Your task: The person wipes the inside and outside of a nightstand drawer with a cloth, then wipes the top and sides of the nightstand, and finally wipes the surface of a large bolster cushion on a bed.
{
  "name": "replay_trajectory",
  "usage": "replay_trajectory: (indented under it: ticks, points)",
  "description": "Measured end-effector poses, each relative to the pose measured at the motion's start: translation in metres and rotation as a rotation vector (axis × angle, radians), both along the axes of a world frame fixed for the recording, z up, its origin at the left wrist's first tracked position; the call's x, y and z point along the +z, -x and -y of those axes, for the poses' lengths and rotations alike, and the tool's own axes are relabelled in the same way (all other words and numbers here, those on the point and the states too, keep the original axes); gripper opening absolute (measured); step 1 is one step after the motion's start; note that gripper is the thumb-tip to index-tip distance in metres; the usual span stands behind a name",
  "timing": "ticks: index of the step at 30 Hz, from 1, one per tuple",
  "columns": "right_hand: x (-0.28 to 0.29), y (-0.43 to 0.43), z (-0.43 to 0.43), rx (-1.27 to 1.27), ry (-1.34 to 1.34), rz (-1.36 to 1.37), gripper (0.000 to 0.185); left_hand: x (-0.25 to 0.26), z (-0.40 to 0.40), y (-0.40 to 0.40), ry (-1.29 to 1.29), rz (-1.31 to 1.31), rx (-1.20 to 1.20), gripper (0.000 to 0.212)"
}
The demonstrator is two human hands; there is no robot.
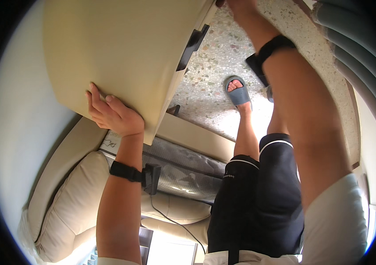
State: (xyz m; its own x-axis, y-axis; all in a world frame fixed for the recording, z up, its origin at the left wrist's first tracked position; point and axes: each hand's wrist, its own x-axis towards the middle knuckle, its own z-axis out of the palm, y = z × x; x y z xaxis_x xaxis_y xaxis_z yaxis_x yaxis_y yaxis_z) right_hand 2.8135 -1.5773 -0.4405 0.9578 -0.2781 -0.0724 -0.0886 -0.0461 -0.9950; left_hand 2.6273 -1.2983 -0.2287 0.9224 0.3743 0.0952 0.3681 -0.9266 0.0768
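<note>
A large cream-coloured panel [118,43], seemingly the flat side of a piece of furniture, fills the upper left and stands tilted across the view. My left hand [116,114] rests against its near lower part, fingers apart and partly bent. Along the panel's right edge sits a black plastic fitting [193,48]. My right hand [242,6] reaches to the top rim of the picture beside the panel's far end; its fingers are mostly cut off, so its grip is hidden. Each forearm wears a black strap with a small black device.
A beige leather sofa [75,202] with a grey patterned cover [188,165] lies below the panel. Terrazzo floor [207,79] surrounds my grey slide sandal [237,91]. Grey pleated fabric [357,39] hangs at upper right. A pale wall [15,99] runs along the left.
</note>
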Motion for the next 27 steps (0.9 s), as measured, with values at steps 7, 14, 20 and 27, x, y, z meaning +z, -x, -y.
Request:
replay_trajectory:
  ticks: [7,14,20,27]
  points:
    - [0.022,0.148,-0.106,0.084,0.184,-0.42,0.066,0.004,0.004,-0.003,0.042,-0.025,0.064,0.056]
    - [0.056,0.247,-0.17,0.237,-0.104,-0.841,0.073,0.002,0.006,-0.005,0.039,-0.054,0.034,0.061]
    - [0.058,0.274,-0.189,0.464,-0.16,-1.113,0.066,0.004,0.002,-0.002,0.04,-0.064,0.032,0.063]
    - [-0.032,0.25,-0.153,0.281,-0.831,-1.227,0.058,0.002,0.003,-0.001,0.014,-0.073,-0.022,0.063]
